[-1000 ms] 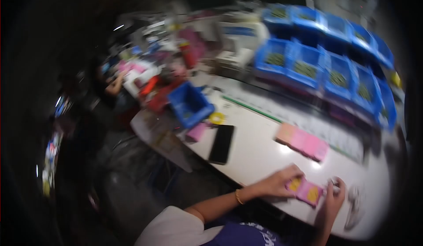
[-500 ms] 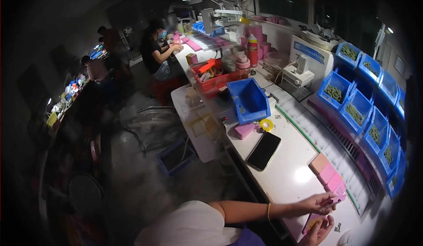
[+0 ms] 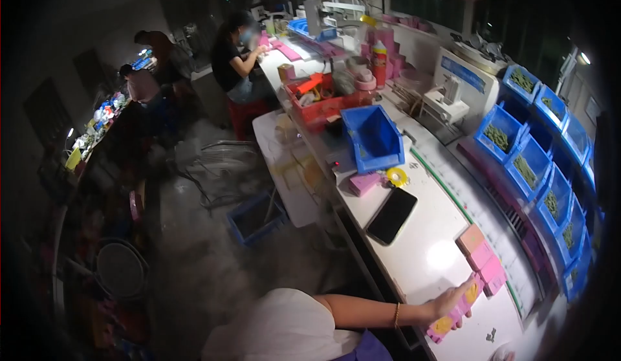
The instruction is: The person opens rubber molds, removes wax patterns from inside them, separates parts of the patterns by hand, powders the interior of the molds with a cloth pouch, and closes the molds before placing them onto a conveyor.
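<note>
My left hand [image 3: 446,303], with a bracelet at the wrist, holds a pink block [image 3: 458,310] with two yellow areas on its face. The thumb side lies along its edge and fingertips show on its far side. My right hand is not visible. Just beyond the block, a row of pink blocks [image 3: 482,257] with an orange-pink one at its end lies on the white table [image 3: 414,270]. Small greenish pieces [image 3: 491,335] rest to the right of the held block. A whitish object [image 3: 503,356] is cut off at the bottom edge.
A black phone [image 3: 392,215], yellow ring [image 3: 396,176] and blue bin [image 3: 372,139] are further up the table. Racked blue bins [image 3: 530,167] with green pieces stand right. Beyond are a red basket [image 3: 318,112], red bottle [image 3: 379,63] and seated co-worker [image 3: 229,60].
My right hand has gone out of view. The two pink pieces, apart half a second ago, now appear as one long block in my left hand. The camera view has shifted slightly.
</note>
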